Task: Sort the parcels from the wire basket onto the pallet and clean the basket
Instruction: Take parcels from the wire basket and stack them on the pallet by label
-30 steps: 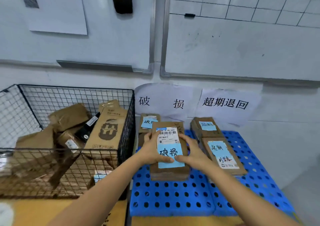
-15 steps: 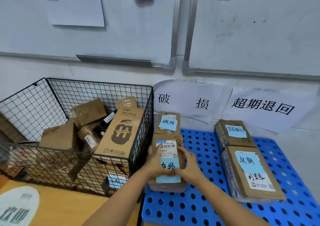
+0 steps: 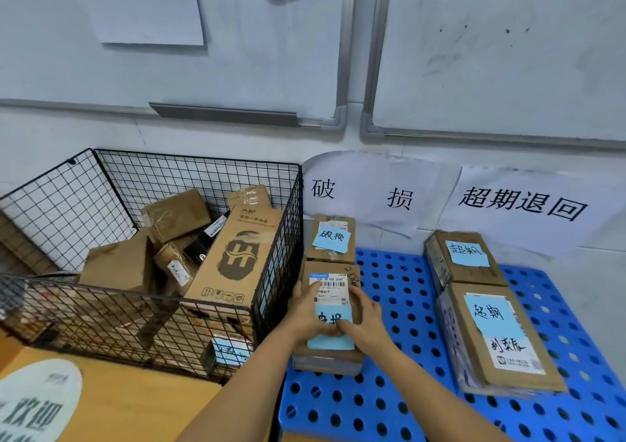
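A brown parcel [image 3: 333, 287] with a white shipping label and a blue note lies on the blue pallet [image 3: 399, 292], at its left edge beside the black wire basket [image 3: 196, 161]. My left hand [image 3: 305, 316] grips the parcel's left side and my right hand [image 3: 367, 321] its right side, and both thumbs meet on the blue note. Right behind it sits another blue-noted parcel [image 3: 333, 238]. On the pallet's right side lie two parcels [image 3: 464, 258] [image 3: 498, 336] with blue notes. Several brown parcels fill the basket, among them a tall printed box [image 3: 237, 258].
Two paper signs [image 3: 366, 190] [image 3: 521, 204] hang on the wall behind the pallet, under two whiteboards. The basket stands on a wooden table [image 3: 142, 404] with a round white sticker [image 3: 37, 404]. A blue-noted parcel [image 3: 227, 353] lies at the basket's near right corner.
The view has swung left and down. Both hands have stayed on the parcel, settling it against the pallet's left edge by the basket, and the thumbs have closed together over the blue note.
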